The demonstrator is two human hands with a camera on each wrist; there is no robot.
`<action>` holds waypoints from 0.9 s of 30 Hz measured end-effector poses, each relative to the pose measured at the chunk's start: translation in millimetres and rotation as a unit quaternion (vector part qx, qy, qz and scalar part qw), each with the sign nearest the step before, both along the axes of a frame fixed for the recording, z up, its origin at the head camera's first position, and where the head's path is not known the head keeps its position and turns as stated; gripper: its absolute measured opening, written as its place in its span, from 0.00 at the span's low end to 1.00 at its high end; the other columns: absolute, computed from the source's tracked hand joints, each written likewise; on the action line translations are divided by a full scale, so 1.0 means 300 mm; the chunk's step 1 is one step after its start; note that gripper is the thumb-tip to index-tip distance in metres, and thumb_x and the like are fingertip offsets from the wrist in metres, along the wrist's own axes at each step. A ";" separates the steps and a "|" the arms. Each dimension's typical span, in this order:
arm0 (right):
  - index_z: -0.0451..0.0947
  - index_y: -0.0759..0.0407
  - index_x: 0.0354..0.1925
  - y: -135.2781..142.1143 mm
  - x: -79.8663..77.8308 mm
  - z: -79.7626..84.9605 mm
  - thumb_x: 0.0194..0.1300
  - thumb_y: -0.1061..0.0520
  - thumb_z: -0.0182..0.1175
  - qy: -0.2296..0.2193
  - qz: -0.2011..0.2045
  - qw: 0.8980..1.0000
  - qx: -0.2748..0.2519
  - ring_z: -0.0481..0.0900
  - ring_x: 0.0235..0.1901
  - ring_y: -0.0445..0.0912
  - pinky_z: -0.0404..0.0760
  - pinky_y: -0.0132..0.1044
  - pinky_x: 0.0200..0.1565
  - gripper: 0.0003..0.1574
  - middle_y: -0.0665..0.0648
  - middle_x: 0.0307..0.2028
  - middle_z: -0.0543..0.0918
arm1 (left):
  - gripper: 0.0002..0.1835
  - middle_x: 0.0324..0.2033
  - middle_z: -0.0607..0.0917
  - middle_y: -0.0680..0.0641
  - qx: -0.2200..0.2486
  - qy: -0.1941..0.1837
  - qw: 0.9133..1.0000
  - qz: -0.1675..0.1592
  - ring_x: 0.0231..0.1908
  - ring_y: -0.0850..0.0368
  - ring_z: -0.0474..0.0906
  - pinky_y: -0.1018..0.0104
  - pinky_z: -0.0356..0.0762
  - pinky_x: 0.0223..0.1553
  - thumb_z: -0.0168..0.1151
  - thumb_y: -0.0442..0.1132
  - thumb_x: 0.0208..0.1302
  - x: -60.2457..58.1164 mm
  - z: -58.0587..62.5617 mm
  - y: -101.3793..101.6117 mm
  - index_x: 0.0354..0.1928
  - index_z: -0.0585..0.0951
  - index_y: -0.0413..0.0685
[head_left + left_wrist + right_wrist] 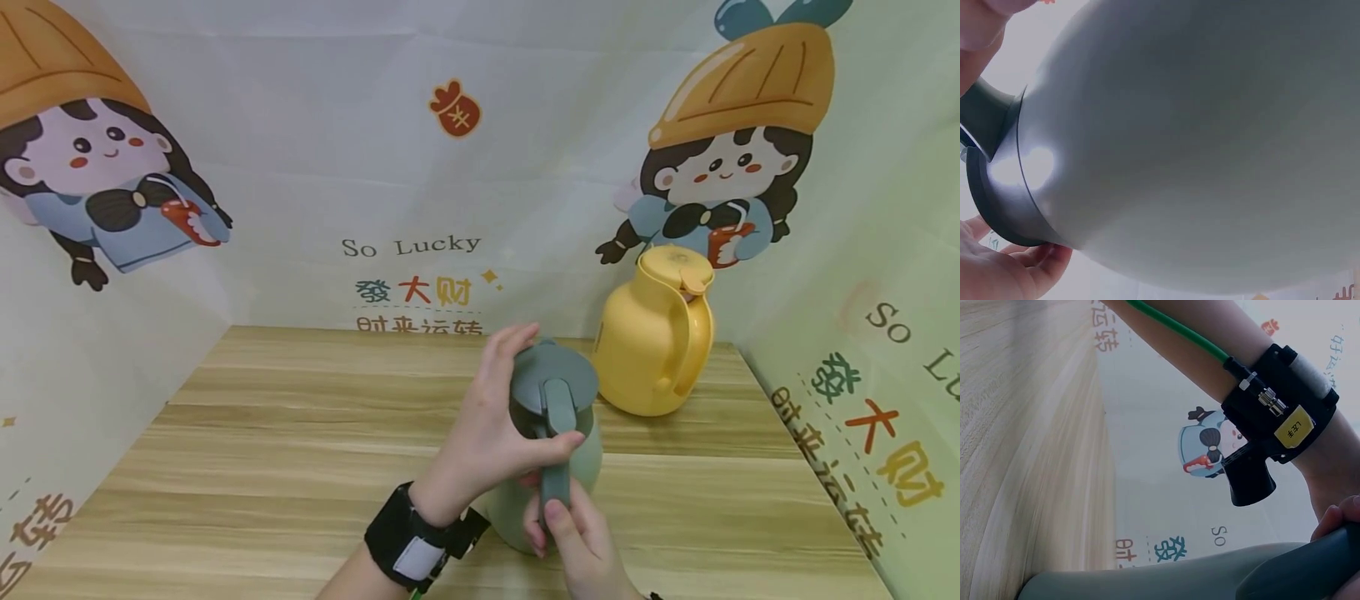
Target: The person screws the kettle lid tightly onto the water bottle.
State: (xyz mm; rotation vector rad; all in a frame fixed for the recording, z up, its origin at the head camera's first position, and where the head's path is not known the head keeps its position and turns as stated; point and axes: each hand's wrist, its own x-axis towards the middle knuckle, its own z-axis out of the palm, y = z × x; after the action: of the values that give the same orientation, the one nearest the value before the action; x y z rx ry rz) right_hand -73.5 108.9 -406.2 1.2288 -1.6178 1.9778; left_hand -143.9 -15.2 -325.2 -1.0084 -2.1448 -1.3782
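A grey-green thermos jug [591,454] with a darker round lid [536,367] stands on the table in front of me, its handle [557,483] turned my way. My left hand [483,425] wraps the top of the jug from the left, fingers at the lid's far side and thumb across the top of the handle. In the left wrist view its fingers [1038,269] touch the neck below the lid's rim, and the jug's body fills most of the picture. Lower down, my right hand [588,537] grips the handle, thumb on its near face.
A yellow thermos jug [637,350] stands at the back right of the wood-grain table [300,442]. Printed cloth walls [300,125] enclose the back and sides. A black strap with a camera [416,537] sits on my left wrist, trailing a green cable [1179,328].
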 end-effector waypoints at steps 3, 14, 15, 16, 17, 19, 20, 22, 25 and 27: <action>0.57 0.81 0.47 0.000 -0.002 -0.002 0.69 0.75 0.27 0.001 0.002 1.000 0.002 0.62 0.17 0.47 0.66 0.37 0.15 0.14 0.59 0.19 0.63 | 0.54 0.60 0.61 0.53 0.001 0.006 1.000 0.004 0.56 0.56 0.62 0.56 0.67 0.52 0.73 0.52 0.36 0.000 0.002 -0.002 0.67 0.54 0.60; 0.56 0.79 0.46 0.004 -0.006 -0.002 0.70 0.73 0.26 0.002 0.014 1.000 0.014 0.61 0.17 0.46 0.65 0.34 0.15 0.14 0.58 0.20 0.63 | 0.54 0.60 0.61 0.56 -0.005 0.000 1.000 -0.016 0.56 0.58 0.63 0.59 0.70 0.50 0.72 0.49 0.35 -0.008 0.007 -0.004 0.67 0.52 0.64; 0.57 0.79 0.46 0.005 -0.005 -0.002 0.70 0.73 0.26 -0.001 0.016 1.000 0.015 0.61 0.17 0.46 0.65 0.34 0.15 0.14 0.58 0.19 0.62 | 0.54 0.60 0.62 0.57 -0.005 0.000 1.000 -0.019 0.56 0.59 0.63 0.60 0.70 0.50 0.72 0.49 0.35 -0.010 0.007 -0.004 0.67 0.52 0.64; 0.57 0.79 0.46 0.006 -0.006 -0.001 0.70 0.73 0.26 -0.001 0.017 1.000 0.016 0.61 0.17 0.46 0.65 0.34 0.15 0.14 0.58 0.19 0.62 | 0.54 0.59 0.62 0.57 -0.005 0.000 1.000 -0.022 0.55 0.59 0.63 0.60 0.70 0.50 0.71 0.49 0.35 -0.012 0.007 -0.005 0.67 0.52 0.64; 0.57 0.79 0.46 0.006 -0.006 0.000 0.70 0.73 0.26 -0.003 0.017 1.000 0.016 0.61 0.17 0.46 0.65 0.35 0.15 0.14 0.58 0.19 0.62 | 0.54 0.59 0.63 0.57 -0.006 0.001 1.000 -0.024 0.55 0.60 0.64 0.61 0.70 0.50 0.71 0.48 0.35 -0.014 0.007 -0.006 0.67 0.52 0.64; 0.57 0.79 0.46 0.006 -0.006 0.001 0.70 0.73 0.26 -0.004 0.019 1.000 0.017 0.61 0.17 0.47 0.65 0.35 0.15 0.14 0.59 0.19 0.62 | 0.54 0.59 0.63 0.58 -0.007 0.001 1.000 -0.028 0.55 0.61 0.64 0.61 0.70 0.50 0.71 0.48 0.35 -0.018 0.007 -0.008 0.67 0.52 0.65; 0.57 0.79 0.46 0.007 -0.006 0.002 0.70 0.73 0.26 -0.006 0.019 1.000 0.018 0.61 0.17 0.47 0.65 0.35 0.15 0.14 0.59 0.19 0.62 | 0.54 0.58 0.64 0.58 -0.008 0.001 1.000 -0.029 0.55 0.61 0.64 0.61 0.70 0.50 0.71 0.48 0.35 -0.019 0.008 -0.009 0.67 0.52 0.65; 0.57 0.79 0.46 0.007 -0.007 0.005 0.70 0.73 0.25 -0.006 0.022 1.000 0.018 0.60 0.17 0.47 0.65 0.36 0.15 0.14 0.59 0.19 0.62 | 0.54 0.58 0.64 0.58 -0.009 -0.001 1.000 -0.030 0.54 0.62 0.64 0.61 0.70 0.49 0.70 0.48 0.35 -0.020 0.009 -0.012 0.67 0.52 0.65; 0.57 0.78 0.46 0.009 -0.006 0.008 0.70 0.73 0.25 -0.011 0.025 0.999 0.018 0.60 0.17 0.48 0.64 0.38 0.15 0.14 0.60 0.19 0.62 | 0.54 0.58 0.65 0.57 -0.013 -0.005 0.999 -0.032 0.54 0.62 0.64 0.61 0.70 0.49 0.70 0.48 0.35 -0.021 0.009 -0.014 0.67 0.52 0.66; 0.57 0.79 0.46 0.009 -0.007 0.009 0.70 0.73 0.25 -0.009 0.026 0.999 0.018 0.60 0.17 0.48 0.64 0.38 0.14 0.14 0.60 0.19 0.62 | 0.53 0.59 0.64 0.57 -0.013 -0.010 0.999 -0.034 0.54 0.62 0.63 0.60 0.69 0.50 0.71 0.48 0.37 -0.020 0.005 -0.014 0.68 0.52 0.66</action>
State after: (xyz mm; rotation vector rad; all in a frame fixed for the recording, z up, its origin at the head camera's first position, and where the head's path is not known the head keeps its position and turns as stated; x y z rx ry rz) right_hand -75.5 111.7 -403.4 1.2824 -1.6527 2.0060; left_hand -149.8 -19.3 -323.7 -1.0919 -2.1671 -1.3994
